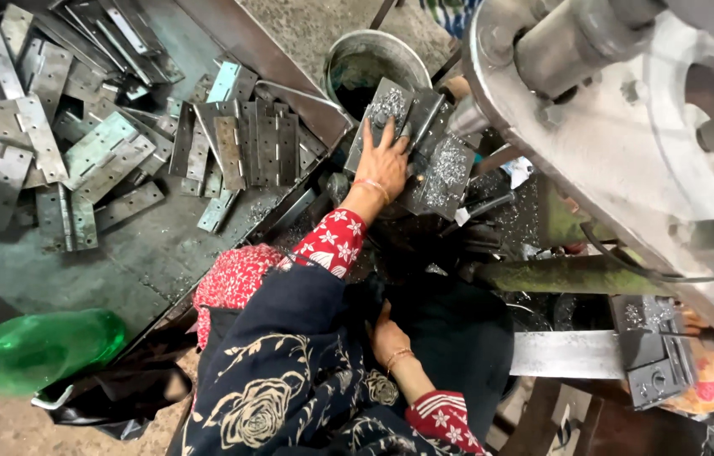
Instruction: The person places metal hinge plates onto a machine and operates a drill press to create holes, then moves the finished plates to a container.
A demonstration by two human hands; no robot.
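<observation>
Pressing flat, fingers spread, left hand pins grey steel hinge plate on machine bed w/ metal shavings.
R hand rests low by dark lap, fingers hidden, grip can't tell. Hinge plate sits just below round metal bucket; pile of loose grey hinges on tray to left; green plastic bottle near bottom-left.

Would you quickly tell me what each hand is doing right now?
Left hand: open, pressed flat on a metal hinge plate.
Right hand: low by the dark cloth; grip cannot be told.
</observation>
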